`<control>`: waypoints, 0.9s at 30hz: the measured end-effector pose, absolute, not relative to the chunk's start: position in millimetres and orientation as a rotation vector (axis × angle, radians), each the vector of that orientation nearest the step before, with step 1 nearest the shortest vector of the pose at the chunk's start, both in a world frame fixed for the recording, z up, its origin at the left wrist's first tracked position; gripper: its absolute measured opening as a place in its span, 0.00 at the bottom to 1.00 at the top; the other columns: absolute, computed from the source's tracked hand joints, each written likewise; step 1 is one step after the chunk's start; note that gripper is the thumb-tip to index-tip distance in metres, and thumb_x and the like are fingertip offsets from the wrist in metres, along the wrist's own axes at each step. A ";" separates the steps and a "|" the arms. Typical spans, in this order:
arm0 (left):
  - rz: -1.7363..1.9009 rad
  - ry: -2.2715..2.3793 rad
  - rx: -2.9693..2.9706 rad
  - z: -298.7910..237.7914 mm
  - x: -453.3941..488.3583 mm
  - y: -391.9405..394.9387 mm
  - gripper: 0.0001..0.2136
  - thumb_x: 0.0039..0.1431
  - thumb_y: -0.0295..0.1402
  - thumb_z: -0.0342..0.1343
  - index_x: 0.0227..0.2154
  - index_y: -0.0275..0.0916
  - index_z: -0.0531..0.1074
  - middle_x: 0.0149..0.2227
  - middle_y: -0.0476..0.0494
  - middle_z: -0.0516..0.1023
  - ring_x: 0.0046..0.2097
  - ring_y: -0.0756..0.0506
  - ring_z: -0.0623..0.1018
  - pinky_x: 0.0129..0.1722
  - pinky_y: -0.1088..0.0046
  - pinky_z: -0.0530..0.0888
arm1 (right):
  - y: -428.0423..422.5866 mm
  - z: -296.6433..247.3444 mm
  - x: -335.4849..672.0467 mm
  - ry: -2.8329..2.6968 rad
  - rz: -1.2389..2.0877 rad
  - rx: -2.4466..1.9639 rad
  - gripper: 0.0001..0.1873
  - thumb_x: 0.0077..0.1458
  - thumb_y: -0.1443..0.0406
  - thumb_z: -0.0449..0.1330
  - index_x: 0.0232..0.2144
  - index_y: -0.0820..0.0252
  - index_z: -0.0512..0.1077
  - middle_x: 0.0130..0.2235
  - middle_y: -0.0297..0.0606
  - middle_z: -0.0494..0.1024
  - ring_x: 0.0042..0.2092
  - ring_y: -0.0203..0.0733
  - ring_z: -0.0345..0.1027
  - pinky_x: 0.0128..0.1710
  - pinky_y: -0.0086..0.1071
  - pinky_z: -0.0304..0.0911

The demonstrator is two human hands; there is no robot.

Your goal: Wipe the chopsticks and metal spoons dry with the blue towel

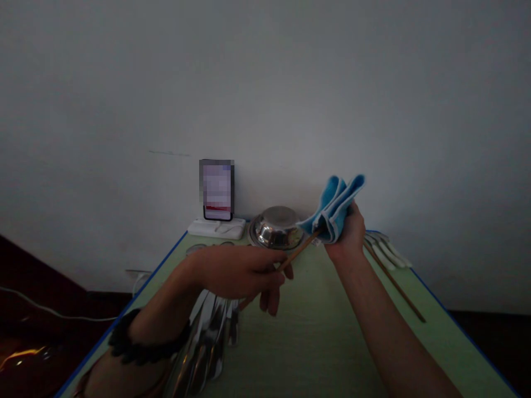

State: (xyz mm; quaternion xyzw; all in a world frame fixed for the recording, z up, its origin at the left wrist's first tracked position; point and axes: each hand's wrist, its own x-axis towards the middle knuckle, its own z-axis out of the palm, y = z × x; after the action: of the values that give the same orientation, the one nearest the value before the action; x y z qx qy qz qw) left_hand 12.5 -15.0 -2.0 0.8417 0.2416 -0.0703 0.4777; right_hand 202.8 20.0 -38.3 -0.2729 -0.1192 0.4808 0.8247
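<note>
My left hand point(244, 272) grips a thin brown wooden chopstick point(302, 250), which slants up to the right. Its far end goes into the folds of a blue cloth point(332, 207) with pale edges. My right hand point(350, 232) is closed around that cloth from behind, its fingers mostly hidden by it. Beneath my left hand and wrist lie several metal knives and other cutlery point(203, 354), partly covered by my arm. Just beyond the hands, an upturned shiny metal bowl point(277, 228) rests near the wall.
At the right edge of the green table point(307, 342) lie a second chopstick point(396, 284) and several pieces of white-handled cutlery point(388, 250). A phone point(218, 190) with a blurred screen stands on a white base point(217, 228) against the wall. White cables hang at the left.
</note>
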 end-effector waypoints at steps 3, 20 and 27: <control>-0.152 0.488 1.911 -8.0 12.4 -11.3 0.10 0.63 0.31 0.37 0.45 0.36 0.56 0.27 0.46 0.76 0.23 0.52 0.73 0.24 0.78 0.70 | 20.0 -39.9 201.7 -0.361 1.006 -0.602 0.12 0.54 0.61 0.49 0.29 0.57 0.71 0.28 0.27 0.76 0.28 0.30 0.67 0.28 0.24 0.65; -0.135 1.317 2.650 -24.1 34.8 -45.9 0.11 0.54 0.34 0.47 0.36 0.36 0.72 0.32 0.33 0.77 0.33 0.37 0.76 0.29 0.63 0.69 | 27.6 -60.9 206.8 -0.331 0.719 -0.894 0.13 0.44 0.55 0.58 0.27 0.59 0.71 0.27 0.27 0.74 0.30 0.33 0.68 0.33 0.29 0.67; -0.246 0.892 2.214 -13.2 21.7 -22.6 0.11 0.59 0.35 0.44 0.29 0.35 0.68 0.24 0.42 0.78 0.25 0.47 0.77 0.27 0.74 0.70 | 23.4 -51.3 204.4 -0.398 0.814 -0.797 0.17 0.43 0.53 0.59 0.31 0.60 0.72 0.32 0.29 0.76 0.35 0.35 0.70 0.38 0.30 0.67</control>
State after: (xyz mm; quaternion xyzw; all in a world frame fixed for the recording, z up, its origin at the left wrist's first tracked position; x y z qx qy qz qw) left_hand 21.7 -22.6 -13.2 0.8600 0.3464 -0.0955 0.3625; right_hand 204.4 23.4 -51.3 -0.3746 -0.1871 0.3827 0.8235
